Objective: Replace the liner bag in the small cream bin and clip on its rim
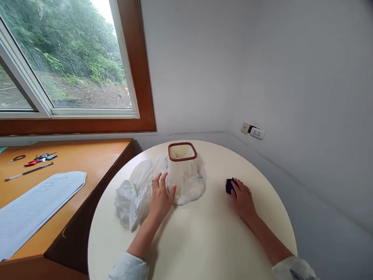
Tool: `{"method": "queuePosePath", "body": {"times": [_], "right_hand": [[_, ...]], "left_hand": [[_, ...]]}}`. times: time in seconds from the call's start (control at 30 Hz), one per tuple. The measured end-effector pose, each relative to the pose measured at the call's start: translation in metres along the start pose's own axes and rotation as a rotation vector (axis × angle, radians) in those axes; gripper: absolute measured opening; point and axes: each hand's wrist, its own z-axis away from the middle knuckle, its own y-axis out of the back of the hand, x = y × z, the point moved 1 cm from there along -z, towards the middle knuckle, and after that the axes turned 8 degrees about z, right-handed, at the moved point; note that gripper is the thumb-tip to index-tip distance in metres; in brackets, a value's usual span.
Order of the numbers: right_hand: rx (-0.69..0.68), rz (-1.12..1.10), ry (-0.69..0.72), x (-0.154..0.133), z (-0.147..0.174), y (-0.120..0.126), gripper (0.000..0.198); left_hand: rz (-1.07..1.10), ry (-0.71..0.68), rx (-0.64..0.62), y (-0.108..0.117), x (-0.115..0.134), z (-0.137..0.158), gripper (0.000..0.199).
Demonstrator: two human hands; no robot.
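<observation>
A small cream bin (179, 171) with a brown rim stands towards the far side of the round table. Clear plastic hangs around its lower part and spreads over the tabletop. To its left lies a crumpled clear plastic bag (136, 194). My left hand (162, 196) is open, fingers spread, between the bag and the bin's near-left side; whether it touches the plastic I cannot tell. Over on the right, my right hand (243, 200) has its fingers over a folded dark purple cloth (230, 186) and grips it against the table.
The round cream table (201, 241) stands close to the walls. A wooden desk (96, 155) on the left bears papers (43, 206), a pen (29, 171), keys (42, 157) and a black loop (19, 158). A wall socket (257, 133) is at the right, a window (75, 58) at the upper left.
</observation>
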Motion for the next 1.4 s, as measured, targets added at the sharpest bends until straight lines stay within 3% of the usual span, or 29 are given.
{"method": "queuePosePath", "body": {"times": [0.07,0.13,0.33,0.5,0.67,0.8,1.0,1.17,1.27,1.4], "right_hand": [[-0.156,0.084,0.005,0.009,0.016,0.004,0.051],[-0.258,0.110,0.054,-0.001,0.034,0.011,0.054],[-0.381,-0.053,0.463,-0.092,0.086,0.039,0.057],[-0.404,-0.193,0.573,-0.157,0.071,0.034,0.062],[-0.404,-0.229,0.562,-0.184,0.042,0.015,0.059],[-0.316,-0.313,0.587,-0.170,0.035,0.031,0.047],[-0.173,-0.239,0.635,-0.097,0.046,0.083,0.045],[-0.403,-0.129,0.697,-0.053,0.079,0.084,0.062],[-0.514,-0.099,0.695,-0.045,0.093,0.072,0.060],[-0.526,-0.105,0.671,-0.046,0.096,0.068,0.059]], "left_hand": [[0.057,-0.011,0.035,0.006,0.006,0.002,0.044],[0.104,-0.017,0.068,0.015,0.011,0.007,0.039],[0.081,-0.023,0.031,0.050,0.018,0.037,0.026],[-0.010,-0.028,-0.071,0.060,0.020,0.064,0.025],[-0.037,0.006,-0.181,0.058,0.021,0.079,0.028],[-0.108,-0.068,-0.293,0.070,0.026,0.080,0.043],[-0.192,-0.322,-0.613,0.093,0.041,0.089,0.068],[-0.124,-0.391,-0.835,0.081,0.046,0.108,0.070],[-0.119,-0.378,-0.874,0.071,0.041,0.115,0.067],[-0.109,-0.358,-0.877,0.068,0.037,0.116,0.065]]}}
